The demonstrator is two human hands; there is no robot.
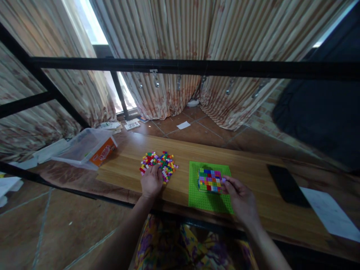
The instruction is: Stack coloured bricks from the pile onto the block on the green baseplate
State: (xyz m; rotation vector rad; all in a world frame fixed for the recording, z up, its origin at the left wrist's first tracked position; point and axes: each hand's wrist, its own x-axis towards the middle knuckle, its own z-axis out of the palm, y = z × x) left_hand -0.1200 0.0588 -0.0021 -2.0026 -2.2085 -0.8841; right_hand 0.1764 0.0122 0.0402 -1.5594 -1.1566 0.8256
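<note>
A loose pile of small multicoloured toy bricks (168,165) lies on the wooden board. My left hand (152,181) reaches into the near side of the pile, fingers curled together, and whatever they pinch is hidden. To the right, a rectangular block built of colourful bricks (209,180) stands on a green studded baseplate (194,198). At the block's right side is my right hand (241,194), its thumb and fingertips closed on a small lilac brick (223,180). I cannot tell whether this brick is joined to the block.
A clear plastic box (81,146) with an orange label stands at the board's left end. A black phone-like slab (287,185) and a white sheet (330,212) lie at the right. A black metal bar (180,67) crosses above the board, before curtains.
</note>
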